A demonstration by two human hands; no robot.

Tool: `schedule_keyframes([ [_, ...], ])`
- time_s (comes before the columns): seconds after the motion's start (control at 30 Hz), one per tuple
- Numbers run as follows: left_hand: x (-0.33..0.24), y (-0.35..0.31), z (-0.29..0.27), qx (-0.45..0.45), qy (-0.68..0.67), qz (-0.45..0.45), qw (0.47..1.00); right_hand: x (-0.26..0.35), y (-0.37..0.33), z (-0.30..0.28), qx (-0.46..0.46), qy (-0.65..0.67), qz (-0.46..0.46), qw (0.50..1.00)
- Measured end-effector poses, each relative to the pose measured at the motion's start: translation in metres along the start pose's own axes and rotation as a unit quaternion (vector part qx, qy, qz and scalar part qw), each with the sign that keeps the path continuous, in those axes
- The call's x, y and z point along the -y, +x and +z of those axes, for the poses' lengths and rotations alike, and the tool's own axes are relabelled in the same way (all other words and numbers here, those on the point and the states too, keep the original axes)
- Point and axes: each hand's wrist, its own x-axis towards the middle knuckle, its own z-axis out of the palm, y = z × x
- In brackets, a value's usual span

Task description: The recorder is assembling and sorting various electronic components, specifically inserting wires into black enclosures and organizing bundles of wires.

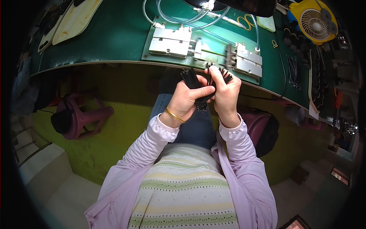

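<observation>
My left hand is closed around a bundle of thin black rods or cut wires, whose lower ends stick out below my fingers. Close beside it, my right hand grips more of the same thin black pieces, which fan out past the fingers. Its thumb and forefinger pinch near the tip of one piece at the table's front edge. Just beyond my fingertips lies a metal fixture with a left silver pneumatic cylinder block and a right silver block. A dark part beside the right block looks blurred.
The green bench top carries clear air tubes, a yellow fan at the far right and pale trays at the far left. Black parts lie along the right side. Below are a pink stool and a dark bag.
</observation>
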Motion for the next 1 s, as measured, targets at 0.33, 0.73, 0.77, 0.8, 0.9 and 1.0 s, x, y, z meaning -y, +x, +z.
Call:
schedule_keyframes([
  [0.33,0.0009,0.0017,0.0003,0.003,-0.014,0.004,1.0,-0.0011,-0.0021,0.0018,-0.014,-0.006,-0.031,0.999],
  [0.73,-0.0002,-0.0036,0.0022,-0.018,-0.001,0.02,1.0,0.0035,-0.0068,0.0062,-0.008,-0.043,-0.069,0.997],
  [0.77,-0.0001,-0.0036,0.0025,-0.023,0.0,0.021,1.0,0.0036,-0.0073,0.0069,-0.015,-0.049,-0.064,0.997],
  [0.8,0.0,-0.0033,0.0025,-0.027,0.001,0.022,0.999,0.0035,-0.0073,0.0071,-0.022,-0.056,-0.058,0.997],
  [0.9,0.0004,-0.0015,0.002,-0.022,0.013,0.026,0.999,0.0008,-0.0033,0.0046,-0.02,-0.056,-0.071,0.996],
  [1.0,-0.0004,0.0,0.0032,-0.021,0.017,0.028,0.999,0.0,-0.0005,0.0029,-0.017,-0.058,-0.079,0.995],
])
